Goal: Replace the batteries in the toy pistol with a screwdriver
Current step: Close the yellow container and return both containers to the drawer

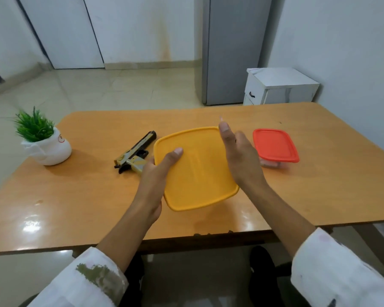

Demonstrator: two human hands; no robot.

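Toy pistol (pixel 140 144), left hand (pixel 156 173) gripping yellow lid (pixel 200 173) alongside, red-lidded box (pixel 275 144) right

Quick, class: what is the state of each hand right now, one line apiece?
Left hand: holds the yellow lid by its left edge, thumb on top.
Right hand: open, fingers straight, at the lid's right side.

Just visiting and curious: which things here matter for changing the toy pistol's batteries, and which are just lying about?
Job: toy pistol; yellow lid, gripped by the left hand, right hand open beside it; possibly the red-lidded box.
Lying about: potted plant; white cabinet.
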